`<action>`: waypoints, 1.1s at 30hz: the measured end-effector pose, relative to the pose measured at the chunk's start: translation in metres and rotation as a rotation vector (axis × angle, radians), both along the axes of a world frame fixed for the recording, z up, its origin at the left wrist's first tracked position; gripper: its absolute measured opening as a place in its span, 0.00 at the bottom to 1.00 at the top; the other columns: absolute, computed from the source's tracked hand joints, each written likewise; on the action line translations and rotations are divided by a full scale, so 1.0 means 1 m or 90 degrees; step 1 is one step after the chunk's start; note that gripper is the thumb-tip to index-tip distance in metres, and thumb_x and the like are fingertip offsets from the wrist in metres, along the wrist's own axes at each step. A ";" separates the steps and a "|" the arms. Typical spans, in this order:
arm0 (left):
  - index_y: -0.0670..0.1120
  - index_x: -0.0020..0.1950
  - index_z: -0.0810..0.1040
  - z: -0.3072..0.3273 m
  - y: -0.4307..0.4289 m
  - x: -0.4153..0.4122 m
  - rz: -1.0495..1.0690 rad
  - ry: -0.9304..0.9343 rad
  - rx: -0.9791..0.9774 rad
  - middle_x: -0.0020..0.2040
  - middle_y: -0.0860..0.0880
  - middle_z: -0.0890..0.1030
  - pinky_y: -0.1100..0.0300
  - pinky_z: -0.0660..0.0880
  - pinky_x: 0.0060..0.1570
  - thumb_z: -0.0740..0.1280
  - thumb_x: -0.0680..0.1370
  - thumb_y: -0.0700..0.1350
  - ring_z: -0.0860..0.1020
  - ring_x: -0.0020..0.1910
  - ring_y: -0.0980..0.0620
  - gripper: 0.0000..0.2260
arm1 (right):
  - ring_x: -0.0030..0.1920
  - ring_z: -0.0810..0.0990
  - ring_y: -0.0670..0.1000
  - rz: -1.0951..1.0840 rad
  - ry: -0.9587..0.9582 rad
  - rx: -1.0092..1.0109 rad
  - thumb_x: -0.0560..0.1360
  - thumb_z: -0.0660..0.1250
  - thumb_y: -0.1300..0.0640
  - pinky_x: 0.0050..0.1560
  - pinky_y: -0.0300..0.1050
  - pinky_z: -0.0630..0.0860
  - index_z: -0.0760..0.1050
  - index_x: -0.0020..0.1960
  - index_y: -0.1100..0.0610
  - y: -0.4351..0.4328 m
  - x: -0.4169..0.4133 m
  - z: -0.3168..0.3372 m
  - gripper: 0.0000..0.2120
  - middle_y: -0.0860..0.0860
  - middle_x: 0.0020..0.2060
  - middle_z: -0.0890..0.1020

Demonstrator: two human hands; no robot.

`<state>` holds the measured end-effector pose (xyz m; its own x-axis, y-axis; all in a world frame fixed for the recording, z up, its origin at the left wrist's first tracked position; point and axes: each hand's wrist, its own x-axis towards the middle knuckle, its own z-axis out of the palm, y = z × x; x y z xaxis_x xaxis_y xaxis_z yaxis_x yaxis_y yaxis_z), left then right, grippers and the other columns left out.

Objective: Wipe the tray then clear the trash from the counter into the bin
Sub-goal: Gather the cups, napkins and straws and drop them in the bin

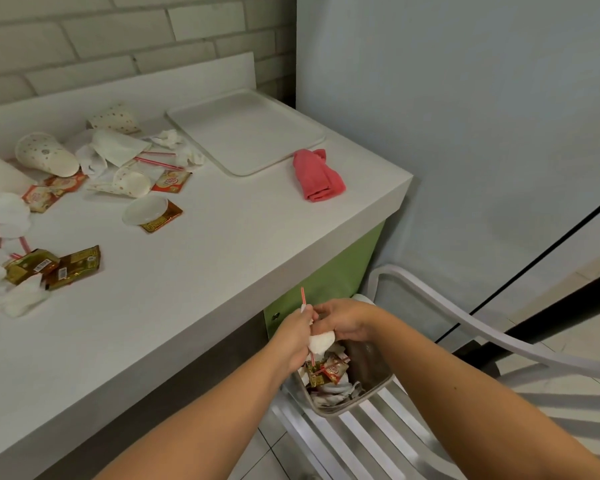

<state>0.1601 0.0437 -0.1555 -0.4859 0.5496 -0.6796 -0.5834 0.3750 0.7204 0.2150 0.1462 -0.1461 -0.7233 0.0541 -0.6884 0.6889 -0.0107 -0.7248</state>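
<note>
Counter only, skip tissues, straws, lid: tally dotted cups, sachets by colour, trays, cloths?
Dotted cups: 3
Red-orange sachets: 3
Gold sachets: 3
Tray: 1
Pink cloth: 1
Total: 11

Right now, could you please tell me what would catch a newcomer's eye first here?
The left hand and right hand grip a tissue wad and striped straw over the bin below the counter. A pink cloth lies beside the tray; trash litters the counter's left.
</note>
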 end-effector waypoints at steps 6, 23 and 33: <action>0.47 0.55 0.73 0.003 0.002 0.014 -0.077 0.079 -0.007 0.61 0.42 0.75 0.58 0.71 0.52 0.48 0.84 0.48 0.74 0.55 0.50 0.15 | 0.46 0.76 0.56 -0.071 0.044 0.066 0.72 0.63 0.72 0.48 0.49 0.72 0.75 0.49 0.57 -0.001 0.007 -0.008 0.13 0.59 0.45 0.78; 0.50 0.76 0.56 0.007 -0.043 -0.004 -0.171 0.223 -0.124 0.75 0.44 0.59 0.53 0.62 0.68 0.58 0.81 0.50 0.64 0.71 0.45 0.25 | 0.61 0.75 0.65 -0.037 -0.216 0.104 0.79 0.61 0.63 0.56 0.58 0.78 0.53 0.76 0.56 -0.010 0.023 -0.034 0.29 0.63 0.71 0.65; 0.44 0.62 0.73 0.042 -0.089 -0.022 -0.222 0.379 -0.078 0.46 0.49 0.76 0.61 0.72 0.50 0.60 0.80 0.44 0.77 0.46 0.52 0.12 | 0.52 0.82 0.59 0.214 -0.279 0.246 0.79 0.62 0.56 0.43 0.45 0.81 0.65 0.69 0.64 -0.044 -0.037 0.008 0.21 0.61 0.58 0.76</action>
